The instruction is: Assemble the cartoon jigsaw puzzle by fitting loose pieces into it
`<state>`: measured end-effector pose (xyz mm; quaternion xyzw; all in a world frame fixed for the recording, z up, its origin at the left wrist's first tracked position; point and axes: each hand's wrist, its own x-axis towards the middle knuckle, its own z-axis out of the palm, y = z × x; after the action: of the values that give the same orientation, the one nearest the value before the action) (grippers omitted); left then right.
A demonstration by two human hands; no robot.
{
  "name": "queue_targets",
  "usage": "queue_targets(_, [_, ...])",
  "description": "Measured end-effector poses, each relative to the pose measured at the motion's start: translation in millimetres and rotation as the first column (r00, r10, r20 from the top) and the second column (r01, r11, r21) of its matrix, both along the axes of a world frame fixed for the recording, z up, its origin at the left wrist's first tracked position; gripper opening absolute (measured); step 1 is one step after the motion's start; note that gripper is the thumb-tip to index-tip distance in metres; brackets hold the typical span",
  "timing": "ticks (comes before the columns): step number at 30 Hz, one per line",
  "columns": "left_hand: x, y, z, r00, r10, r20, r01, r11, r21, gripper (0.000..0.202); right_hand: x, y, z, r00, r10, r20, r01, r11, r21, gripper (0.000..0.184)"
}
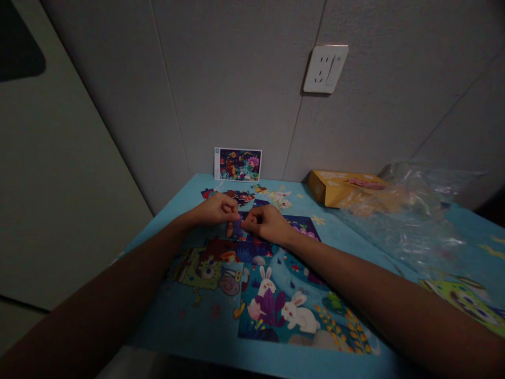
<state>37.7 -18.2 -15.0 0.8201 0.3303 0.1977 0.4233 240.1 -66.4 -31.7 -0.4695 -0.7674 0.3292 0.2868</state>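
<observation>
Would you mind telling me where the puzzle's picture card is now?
In the head view, the picture card leans on the wall at the table's far edge, left of the yellow box.

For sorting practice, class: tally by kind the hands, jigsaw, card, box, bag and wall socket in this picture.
Hands: 2, left hand and right hand
Jigsaw: 1
Picture card: 1
Yellow box: 1
Clear plastic bag: 1
Wall socket: 1
Total: 7

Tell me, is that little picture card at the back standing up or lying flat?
Standing up: the picture card rests on its lower edge at the table's far end, leaning against the wall, printed face showing.
</observation>
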Motion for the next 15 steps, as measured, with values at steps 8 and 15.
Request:
queue_targets(8, [-0.6, 0.0, 0.0, 1.0, -0.022, -0.015, 0.023, 0.999, 0.031, 0.029, 3.5, 6.0, 0.8, 0.98, -0.146, -0.136, 0.152, 0.988, 0.033, 0.022])
queue_targets(15, [0.3, -3.5, 9.7, 0.999, 0.033, 0.022, -0.034, 0.998, 0.044, 0.027, 5.2, -0.1, 0.4, 0.993, 0.117, -0.023, -0.115, 0.99, 0.081, 0.034])
